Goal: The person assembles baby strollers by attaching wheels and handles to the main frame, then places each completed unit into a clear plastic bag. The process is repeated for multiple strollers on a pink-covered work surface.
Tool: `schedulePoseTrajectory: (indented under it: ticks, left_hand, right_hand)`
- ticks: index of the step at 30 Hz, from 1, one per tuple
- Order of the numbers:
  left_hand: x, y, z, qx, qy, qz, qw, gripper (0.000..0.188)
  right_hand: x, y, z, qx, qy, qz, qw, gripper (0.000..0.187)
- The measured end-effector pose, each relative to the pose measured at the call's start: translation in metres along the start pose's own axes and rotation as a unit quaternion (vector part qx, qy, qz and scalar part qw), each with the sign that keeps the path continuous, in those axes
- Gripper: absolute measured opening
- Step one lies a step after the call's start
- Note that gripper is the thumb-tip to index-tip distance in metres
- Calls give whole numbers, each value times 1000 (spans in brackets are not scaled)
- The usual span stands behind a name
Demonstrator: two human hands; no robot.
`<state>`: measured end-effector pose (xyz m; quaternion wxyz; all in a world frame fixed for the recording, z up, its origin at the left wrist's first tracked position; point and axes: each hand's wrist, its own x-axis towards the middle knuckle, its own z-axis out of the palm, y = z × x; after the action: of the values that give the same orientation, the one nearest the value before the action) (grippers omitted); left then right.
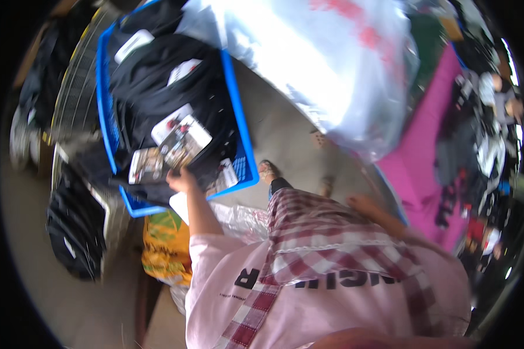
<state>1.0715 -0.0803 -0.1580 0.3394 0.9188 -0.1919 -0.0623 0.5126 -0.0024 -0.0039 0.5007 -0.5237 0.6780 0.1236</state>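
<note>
My left hand (182,180) is at the near side of a blue plastic basket (236,104). Its fingers are curled at the edge of a black cloth item (201,174), next to a printed card (146,166). A second printed card (184,142) lies just beyond. More folded black cloth items (157,67) with white tags fill the basket; their exact kind is not clear. My right hand (360,203) hangs low beside my checked apron (326,227), near the pink cloth and away from the basket. Its fingers are blurred, and nothing can be made out in them.
A big clear plastic bag (332,70) bulges beyond the basket on the right. Pink cloth (422,145) and dark piled goods line the right side. At left stand a wire rack (78,87) and a black bundle (73,227). A yellow bag (166,247) sits below the basket.
</note>
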Motion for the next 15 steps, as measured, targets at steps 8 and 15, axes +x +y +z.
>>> schedulePoseTrajectory:
  ticks: [8, 15]
  left_hand:
    - [-6, 130, -106, -67, -73, 193, 976, 20]
    - [-98, 228, -200, -300, -20, 335, 893, 9]
  right_hand:
    - [-26, 36, 32, 20, 109, -39, 993, 19]
    - [-54, 76, 58, 61, 153, -85, 983, 22]
